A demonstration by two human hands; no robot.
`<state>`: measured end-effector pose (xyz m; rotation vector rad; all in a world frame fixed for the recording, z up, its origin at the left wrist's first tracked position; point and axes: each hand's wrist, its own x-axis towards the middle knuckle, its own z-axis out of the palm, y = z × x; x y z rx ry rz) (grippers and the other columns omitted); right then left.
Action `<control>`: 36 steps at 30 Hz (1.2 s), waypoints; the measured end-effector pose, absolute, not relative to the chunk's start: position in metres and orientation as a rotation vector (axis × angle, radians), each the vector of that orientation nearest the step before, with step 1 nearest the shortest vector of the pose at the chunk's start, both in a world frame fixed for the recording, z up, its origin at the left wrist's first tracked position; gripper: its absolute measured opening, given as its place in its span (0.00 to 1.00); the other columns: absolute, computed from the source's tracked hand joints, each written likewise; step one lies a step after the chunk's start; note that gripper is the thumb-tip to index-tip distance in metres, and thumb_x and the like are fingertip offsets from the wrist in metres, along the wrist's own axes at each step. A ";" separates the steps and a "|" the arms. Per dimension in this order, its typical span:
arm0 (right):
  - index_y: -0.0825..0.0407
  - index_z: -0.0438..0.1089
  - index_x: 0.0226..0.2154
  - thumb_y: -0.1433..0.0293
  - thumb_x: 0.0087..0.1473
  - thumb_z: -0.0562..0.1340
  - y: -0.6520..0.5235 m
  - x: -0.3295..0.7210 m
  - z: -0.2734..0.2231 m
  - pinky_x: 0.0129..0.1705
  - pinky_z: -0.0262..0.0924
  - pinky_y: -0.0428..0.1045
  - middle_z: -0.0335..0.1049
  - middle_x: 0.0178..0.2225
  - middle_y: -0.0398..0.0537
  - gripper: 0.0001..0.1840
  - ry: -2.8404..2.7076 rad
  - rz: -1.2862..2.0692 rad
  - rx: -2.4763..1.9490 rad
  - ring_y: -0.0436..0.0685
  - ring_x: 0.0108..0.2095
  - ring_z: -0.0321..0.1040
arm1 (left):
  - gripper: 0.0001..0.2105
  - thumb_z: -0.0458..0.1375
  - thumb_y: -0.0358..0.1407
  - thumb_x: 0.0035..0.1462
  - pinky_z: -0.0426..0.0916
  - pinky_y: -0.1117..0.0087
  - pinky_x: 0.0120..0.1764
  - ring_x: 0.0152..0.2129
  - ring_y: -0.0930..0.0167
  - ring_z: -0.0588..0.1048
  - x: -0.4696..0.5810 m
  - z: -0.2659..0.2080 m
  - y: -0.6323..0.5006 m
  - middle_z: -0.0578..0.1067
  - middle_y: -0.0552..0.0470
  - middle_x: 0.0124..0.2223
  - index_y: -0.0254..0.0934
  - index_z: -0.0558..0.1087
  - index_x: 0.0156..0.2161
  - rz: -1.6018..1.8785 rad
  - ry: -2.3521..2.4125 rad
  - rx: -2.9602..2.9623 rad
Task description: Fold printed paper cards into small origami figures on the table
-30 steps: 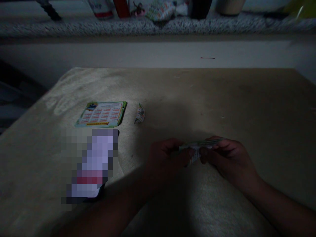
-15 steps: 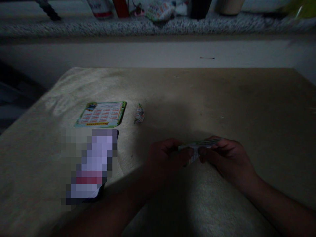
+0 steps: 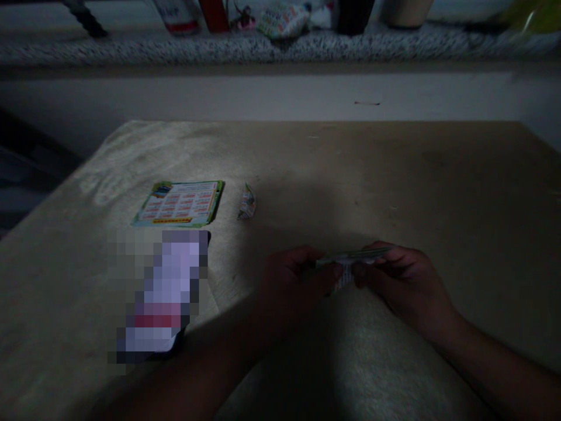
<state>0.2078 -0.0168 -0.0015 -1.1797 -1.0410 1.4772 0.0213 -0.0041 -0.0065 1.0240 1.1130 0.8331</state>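
Between my two hands is a small folded piece of printed paper (image 3: 345,277), held above the table. My left hand (image 3: 291,280) pinches its left end, thumb on the near face. At the other end, my right hand (image 3: 403,278) grips it with the thumb and bent fingers. The paper's upper edge shows several layers, and my thumbs cover part of its print. To the left lies a flat stack of printed sheets (image 3: 179,203) with green borders. Beside that stack is a small folded paper piece (image 3: 247,202) with similar print.
A phone with a pixelated screen (image 3: 169,292) lies on the table (image 3: 416,181) at the left, near my left forearm. Behind the table runs a speckled stone ledge (image 3: 245,51) bearing a crumpled printed bundle (image 3: 284,21), a red container (image 3: 214,14) and other containers. The light is dim.
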 end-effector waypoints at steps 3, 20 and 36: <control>0.48 0.78 0.25 0.68 0.49 0.73 -0.017 0.208 -0.002 0.27 0.65 0.46 0.73 0.22 0.42 0.04 -1.066 1.459 -1.200 0.50 0.24 0.68 | 0.10 0.68 0.40 0.51 0.68 0.72 0.31 0.25 0.73 0.73 0.021 -0.006 -0.005 0.78 0.51 0.28 0.34 0.80 0.32 0.830 1.137 1.030; 0.50 0.77 0.25 0.68 0.48 0.73 -0.017 0.208 -0.001 0.23 0.60 0.45 0.72 0.21 0.42 0.06 -1.089 1.437 -1.234 0.49 0.22 0.65 | 0.08 0.68 0.38 0.52 0.64 0.75 0.28 0.24 0.75 0.71 0.021 -0.002 -0.005 0.76 0.54 0.26 0.35 0.80 0.32 0.860 1.144 1.043; 0.51 0.78 0.23 0.66 0.45 0.76 -0.017 0.212 -0.004 0.25 0.61 0.45 0.72 0.19 0.42 0.09 -0.942 1.591 -1.153 0.49 0.22 0.66 | 0.05 0.69 0.36 0.50 0.61 0.76 0.24 0.21 0.76 0.67 0.022 0.005 -0.007 0.73 0.56 0.22 0.36 0.81 0.28 0.981 1.208 1.028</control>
